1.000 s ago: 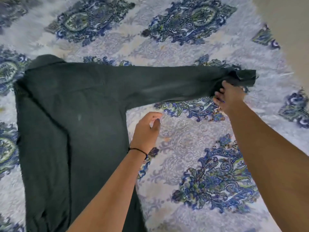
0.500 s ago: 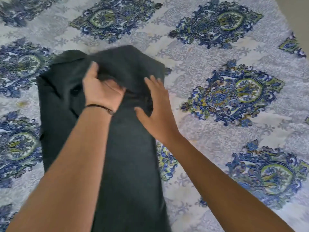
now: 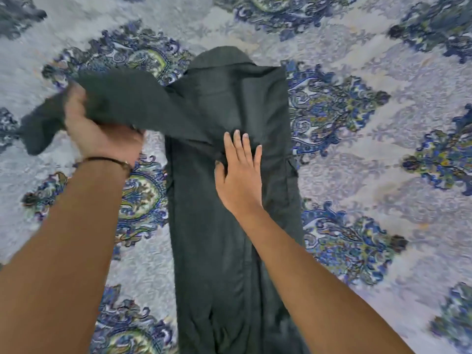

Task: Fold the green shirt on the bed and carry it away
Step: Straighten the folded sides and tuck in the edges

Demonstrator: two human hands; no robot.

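Bedspread (image 3: 357, 154) surrounds shirt (image 3: 229, 251); left hand (image 3: 97, 134) grips sleeve (image 3: 132, 98).

A bed (image 3: 357, 154) with a blue and white patterned cover; a dark green shirt (image 3: 229, 226) lies lengthwise on it.

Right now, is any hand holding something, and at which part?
The left hand grips the shirt by its left sleeve, lifted off the bed. The right hand lies flat on the shirt and grips nothing.
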